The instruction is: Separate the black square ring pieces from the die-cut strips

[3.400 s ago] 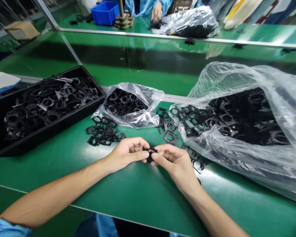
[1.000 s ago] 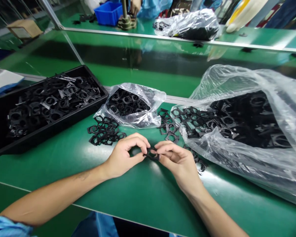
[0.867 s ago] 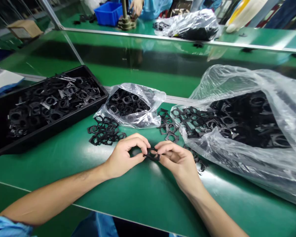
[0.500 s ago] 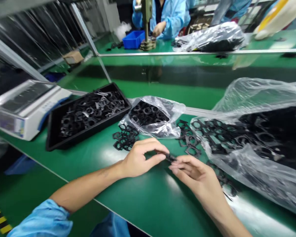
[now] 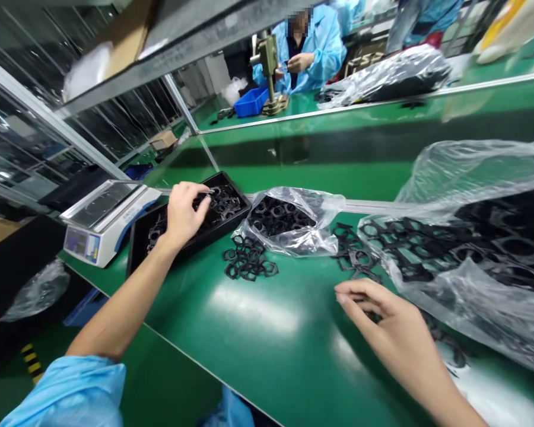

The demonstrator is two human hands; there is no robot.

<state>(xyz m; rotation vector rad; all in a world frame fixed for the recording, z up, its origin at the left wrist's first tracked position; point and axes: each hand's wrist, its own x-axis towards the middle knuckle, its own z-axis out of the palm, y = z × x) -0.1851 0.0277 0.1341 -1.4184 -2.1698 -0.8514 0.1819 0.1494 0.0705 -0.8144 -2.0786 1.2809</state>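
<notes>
My left hand (image 5: 184, 213) is over the black tray (image 5: 189, 252), which holds many dark flat parts. Its thumb and forefinger are bent and a little apart near a small pale-edged piece; no grip on that piece shows. Above the green table at the right, my right hand (image 5: 391, 323) has its thumb and forefinger tips pressed together. Whatever they may pinch is too small or hidden to name. A pile of black ring-shaped parts (image 5: 248, 261) lies between my hands. More black ring parts (image 5: 355, 252) lie just beyond my right hand.
A clear plastic bag (image 5: 324, 237) of black parts stands behind the pile. A larger plastic bag (image 5: 460, 284) fills the right side. A white scale (image 5: 102, 228) stands left of the tray. Across the divider, a person in blue (image 5: 323, 44) works beside a hand press (image 5: 270, 71).
My left hand has left my right hand and moved left to the tray. The black part held between both hands is no longer visible there. My view has shifted left.
</notes>
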